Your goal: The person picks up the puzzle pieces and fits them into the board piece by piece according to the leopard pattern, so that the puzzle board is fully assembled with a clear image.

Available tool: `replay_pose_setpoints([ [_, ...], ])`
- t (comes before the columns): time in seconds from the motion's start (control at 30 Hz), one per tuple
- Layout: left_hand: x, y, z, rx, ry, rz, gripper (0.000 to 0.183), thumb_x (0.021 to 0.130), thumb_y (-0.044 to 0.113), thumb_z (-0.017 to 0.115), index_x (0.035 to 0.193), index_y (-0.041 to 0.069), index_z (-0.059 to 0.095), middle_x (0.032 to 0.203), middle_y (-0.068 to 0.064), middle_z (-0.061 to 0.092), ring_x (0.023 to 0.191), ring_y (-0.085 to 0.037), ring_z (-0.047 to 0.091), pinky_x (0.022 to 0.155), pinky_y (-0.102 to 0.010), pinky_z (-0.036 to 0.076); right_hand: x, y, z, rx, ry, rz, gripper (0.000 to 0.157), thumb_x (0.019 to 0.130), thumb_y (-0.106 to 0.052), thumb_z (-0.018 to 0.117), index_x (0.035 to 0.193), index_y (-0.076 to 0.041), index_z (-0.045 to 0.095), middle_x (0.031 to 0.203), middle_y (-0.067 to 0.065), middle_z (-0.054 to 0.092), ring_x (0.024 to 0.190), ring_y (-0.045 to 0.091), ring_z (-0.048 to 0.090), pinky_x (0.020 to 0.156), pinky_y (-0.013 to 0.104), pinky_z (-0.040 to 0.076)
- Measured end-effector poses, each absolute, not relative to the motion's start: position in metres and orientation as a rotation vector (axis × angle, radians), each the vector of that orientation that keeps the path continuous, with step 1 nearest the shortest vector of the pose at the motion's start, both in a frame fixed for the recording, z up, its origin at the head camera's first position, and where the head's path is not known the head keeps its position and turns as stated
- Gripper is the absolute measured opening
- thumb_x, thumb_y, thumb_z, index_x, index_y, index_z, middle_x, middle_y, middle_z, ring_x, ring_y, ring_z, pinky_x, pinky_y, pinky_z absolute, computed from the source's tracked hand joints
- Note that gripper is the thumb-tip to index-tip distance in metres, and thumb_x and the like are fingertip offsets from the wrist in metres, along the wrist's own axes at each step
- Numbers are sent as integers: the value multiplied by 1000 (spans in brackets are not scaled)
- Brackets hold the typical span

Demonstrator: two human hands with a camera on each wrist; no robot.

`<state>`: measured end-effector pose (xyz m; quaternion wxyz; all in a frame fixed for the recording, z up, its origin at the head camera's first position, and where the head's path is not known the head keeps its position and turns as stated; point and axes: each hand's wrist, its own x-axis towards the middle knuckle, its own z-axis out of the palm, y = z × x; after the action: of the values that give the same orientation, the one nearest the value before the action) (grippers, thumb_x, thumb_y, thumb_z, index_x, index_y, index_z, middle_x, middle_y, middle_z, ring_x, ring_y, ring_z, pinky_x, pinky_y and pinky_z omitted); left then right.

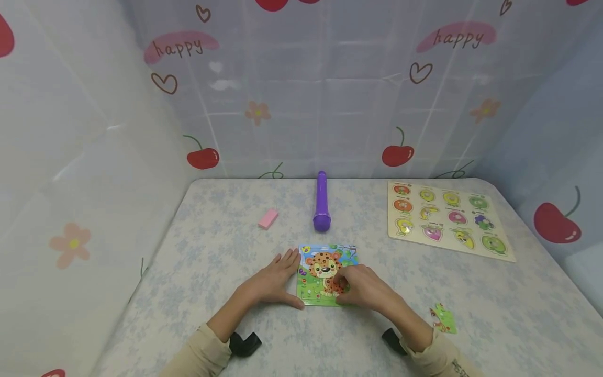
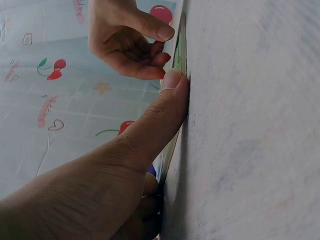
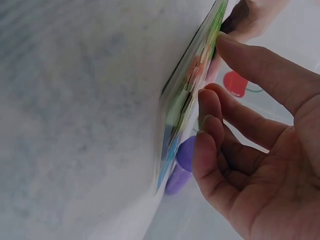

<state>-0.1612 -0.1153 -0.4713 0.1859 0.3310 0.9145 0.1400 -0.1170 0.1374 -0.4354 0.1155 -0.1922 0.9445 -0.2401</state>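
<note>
A small square jigsaw puzzle (image 1: 312,290) with a spotted leopard cub lies on the table in front of me. My left hand (image 1: 275,281) rests along its left side, fingers straight at the upper left edge and thumb at the lower left corner. Over the lower right part is my right hand (image 1: 369,289), fingers bent, thumb and index fingertips apart and right at the surface; in the right wrist view the thumb (image 3: 250,57) meets the puzzle's edge. That hand hides the puzzle's lower right corner. A loose green puzzle piece (image 1: 444,318) lies beside the right forearm.
Beyond the puzzle lie a purple toy microphone (image 1: 322,201) and a pink block (image 1: 268,219). A wooden fruit puzzle board (image 1: 443,226) lies at the back right. A printed curtain (image 1: 301,94) stands behind the table (image 1: 198,272) and along both sides.
</note>
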Motion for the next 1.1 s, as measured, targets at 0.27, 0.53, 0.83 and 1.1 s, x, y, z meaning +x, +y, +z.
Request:
replay_pose_setpoints([
  [0.27, -162, -115, -471, 934, 2569, 401, 124, 70, 70, 71, 155, 2, 13, 164, -14, 8, 153, -27, 4, 126, -45, 9, -111, 150, -433, -553, 2795, -667, 31, 67, -18, 87, 93, -10, 73, 79, -5, 64, 72, 8, 52, 64, 26, 44],
  [0.53, -162, -116, -472, 931, 2565, 403, 122, 72, 68, 72, 156, 2, 12, 165, -13, 6, 153, -28, 3, 126, -46, 8, -105, 182, -428, -525, 2760, -748, 33, 72, -19, 84, 102, -8, 72, 81, -6, 62, 73, 7, 51, 62, 22, 43],
  [0.83, -160, -116, -471, 920, 2564, 416, 123, 71, 69, 71, 156, 3, 12, 165, -12, 5, 153, -27, 3, 126, -45, 8, -93, 235, -427, -395, 2684, -813, 38, 74, -25, 84, 106, -11, 70, 84, -4, 60, 76, 11, 52, 60, 21, 43],
  [1.1, -161, -116, -472, 930, 2569, 408, 123, 71, 70, 71, 156, 2, 12, 165, -12, 5, 153, -27, 3, 126, -46, 9, -81, 278, -425, -217, 2676, -726, 47, 71, -30, 86, 109, -11, 68, 84, -3, 58, 76, 13, 49, 61, 23, 42],
])
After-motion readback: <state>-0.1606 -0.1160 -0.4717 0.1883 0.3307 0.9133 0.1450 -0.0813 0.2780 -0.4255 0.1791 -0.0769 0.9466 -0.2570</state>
